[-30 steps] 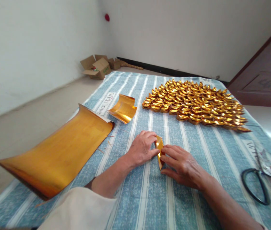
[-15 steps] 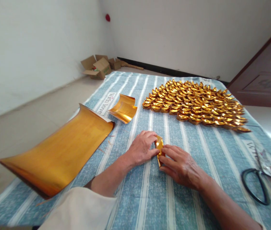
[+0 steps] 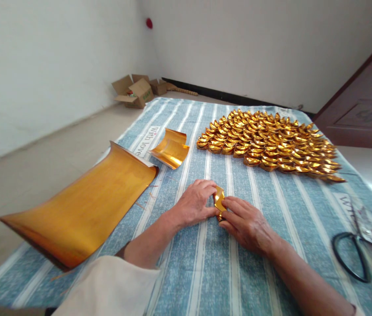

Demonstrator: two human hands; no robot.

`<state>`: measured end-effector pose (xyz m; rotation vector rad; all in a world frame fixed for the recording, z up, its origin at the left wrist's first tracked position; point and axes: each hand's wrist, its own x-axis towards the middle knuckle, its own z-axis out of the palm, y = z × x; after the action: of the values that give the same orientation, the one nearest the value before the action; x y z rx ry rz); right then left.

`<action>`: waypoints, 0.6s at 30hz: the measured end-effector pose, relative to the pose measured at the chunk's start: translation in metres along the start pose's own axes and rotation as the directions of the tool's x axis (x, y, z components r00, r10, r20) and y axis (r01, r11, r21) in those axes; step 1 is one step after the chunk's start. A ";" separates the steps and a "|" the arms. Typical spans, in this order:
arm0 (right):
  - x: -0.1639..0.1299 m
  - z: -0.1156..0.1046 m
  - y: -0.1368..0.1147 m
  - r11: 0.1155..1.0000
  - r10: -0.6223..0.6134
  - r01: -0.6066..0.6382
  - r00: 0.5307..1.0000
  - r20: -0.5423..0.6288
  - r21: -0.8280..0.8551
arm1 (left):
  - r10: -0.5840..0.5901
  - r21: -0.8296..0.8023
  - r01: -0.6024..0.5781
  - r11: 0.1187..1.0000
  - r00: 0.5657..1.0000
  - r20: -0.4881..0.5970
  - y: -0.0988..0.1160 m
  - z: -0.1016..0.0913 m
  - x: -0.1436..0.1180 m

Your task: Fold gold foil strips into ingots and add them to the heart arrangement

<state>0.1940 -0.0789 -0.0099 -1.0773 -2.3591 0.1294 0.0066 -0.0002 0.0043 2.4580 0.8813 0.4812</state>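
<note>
A small folded piece of gold foil paper (image 3: 219, 198) lies on the striped cloth between my two hands. My left hand (image 3: 198, 202) grips its far end and left side, fingers curled over the top and thumb near its middle. From the right, my right hand (image 3: 247, 221) presses on the near end with bent fingers, and the near tip is partly hidden under them. Two curled gold foil sheets (image 3: 171, 148) rest beyond my left hand. A larger stack of gold foil sheets (image 3: 87, 206) lies to the left, its ends curling up.
Many folded gold paper ingots (image 3: 268, 142) stand in close rows at the back right. Black-handled scissors (image 3: 359, 245) lie at the right edge. The blue-and-white striped cloth (image 3: 186, 272) covers the surface. An open cardboard box (image 3: 135, 94) sits on the floor behind.
My right fingers have shifted slightly on the foil piece, and its near end is now folded in and looks shorter. My left hand has stayed nearly still.
</note>
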 end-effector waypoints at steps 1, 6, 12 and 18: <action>0.000 0.002 0.000 1.000 0.013 -0.013 1.000 -0.014 0.010 | 0.002 -0.007 -0.002 1.000 1.000 0.004 0.000 0.000 0.000; 0.002 0.007 0.005 0.998 0.048 -0.046 0.998 -0.035 0.053 | -0.008 -0.005 0.008 1.000 1.000 -0.005 0.000 0.000 0.000; -0.002 -0.003 0.008 0.999 -0.001 -0.001 0.998 0.056 0.038 | 0.006 0.005 -0.006 1.000 1.000 0.004 0.001 -0.001 0.000; -0.004 -0.009 0.004 1.000 -0.030 0.030 0.992 0.124 0.003 | 0.006 0.007 -0.006 1.000 1.000 0.021 0.002 -0.002 -0.001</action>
<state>0.2038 -0.0801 -0.0054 -1.0609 -2.4838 0.1914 0.0062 -0.0015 0.0074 2.4683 0.8690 0.4536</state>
